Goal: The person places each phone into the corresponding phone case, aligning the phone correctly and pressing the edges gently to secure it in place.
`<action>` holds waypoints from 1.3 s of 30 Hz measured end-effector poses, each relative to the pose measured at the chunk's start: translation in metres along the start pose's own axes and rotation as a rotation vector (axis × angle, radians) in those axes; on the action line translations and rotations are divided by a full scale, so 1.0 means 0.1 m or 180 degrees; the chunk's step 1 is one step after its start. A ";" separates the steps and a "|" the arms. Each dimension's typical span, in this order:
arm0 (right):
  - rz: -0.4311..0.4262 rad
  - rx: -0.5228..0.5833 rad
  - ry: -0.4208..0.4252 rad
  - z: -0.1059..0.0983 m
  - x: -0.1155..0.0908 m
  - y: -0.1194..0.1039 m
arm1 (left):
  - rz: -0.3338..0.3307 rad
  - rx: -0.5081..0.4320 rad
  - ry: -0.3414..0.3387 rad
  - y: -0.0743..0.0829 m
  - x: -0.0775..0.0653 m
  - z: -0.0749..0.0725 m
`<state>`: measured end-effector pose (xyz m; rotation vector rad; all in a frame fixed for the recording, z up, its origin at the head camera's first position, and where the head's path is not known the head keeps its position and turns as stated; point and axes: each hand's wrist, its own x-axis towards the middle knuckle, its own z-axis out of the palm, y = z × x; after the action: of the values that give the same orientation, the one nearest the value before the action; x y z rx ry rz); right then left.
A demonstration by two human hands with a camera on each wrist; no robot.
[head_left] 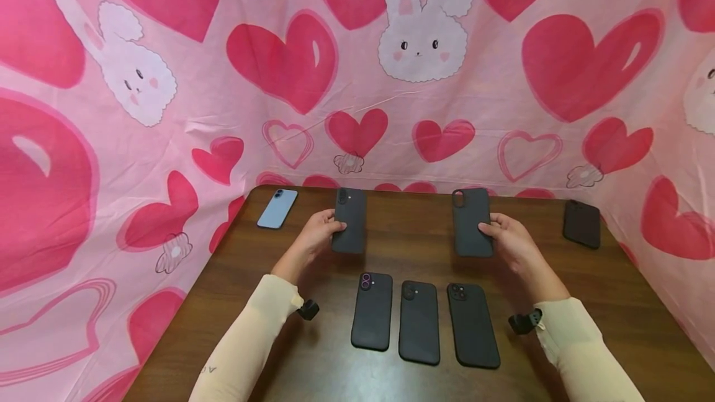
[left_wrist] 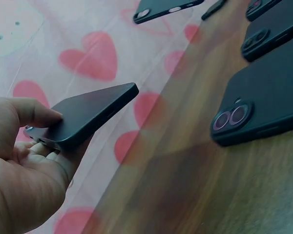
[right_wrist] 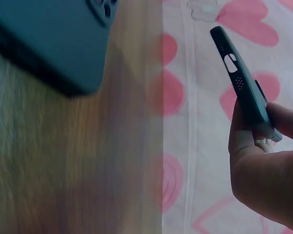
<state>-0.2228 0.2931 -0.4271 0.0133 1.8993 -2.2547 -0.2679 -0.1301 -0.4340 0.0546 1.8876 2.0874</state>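
Note:
My left hand (head_left: 321, 231) pinches a black phone (head_left: 350, 222) by its side edge, thumb on the back, with a dark camera area at the top left. On the right, my right hand (head_left: 509, 237) grips an empty black phone case (head_left: 472, 228), thumb over its back. The pink cloth shows through that case's camera opening. Both are held above the wooden table, apart from each other. In the right wrist view, light shows through a slot in the end of the case (right_wrist: 244, 80). The left wrist view shows the phone (left_wrist: 90, 114) tilted between thumb and fingers.
Nearer me lie a black phone with purple-ringed lenses (head_left: 372, 312), a middle black phone (head_left: 419, 322) and a right-hand black phone (head_left: 473, 326). A light blue phone (head_left: 277, 208) lies back left, a dark phone-shaped item (head_left: 581, 224) back right. Pink heart-printed cloth (head_left: 313, 104) surrounds the table (head_left: 413, 216).

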 end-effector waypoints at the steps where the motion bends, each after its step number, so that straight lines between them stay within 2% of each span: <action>1: -0.0009 0.0011 0.0005 0.03 -0.01 0.00 | 0.0004 -0.0022 -0.0004 -0.01 -0.02 0.02; 9: -0.0102 -0.0102 -0.0060 0.24 -0.07 0.05 | 0.0131 -0.0015 -0.0112 -0.04 -0.14 0.20; 15: -0.0112 0.0063 -0.0164 0.39 -0.14 0.06 | 0.0202 -0.0037 -0.0196 -0.05 -0.20 0.31; 24: -0.0211 0.0287 -0.0363 0.58 -0.18 0.09 | 0.0268 -0.0088 -0.0283 -0.05 -0.24 0.45; 29: -0.0221 0.0349 -0.0378 0.65 -0.18 0.11 | 0.0249 -0.0139 -0.0322 -0.05 -0.25 0.54; 39: -0.0305 0.0413 -0.0455 0.79 -0.19 0.14 | 0.0345 -0.0254 -0.0379 -0.06 -0.27 0.70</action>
<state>-0.1924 0.2166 -0.4242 -0.2190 1.7140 -2.3674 -0.2237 -0.0699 -0.4265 0.2624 1.7664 2.1763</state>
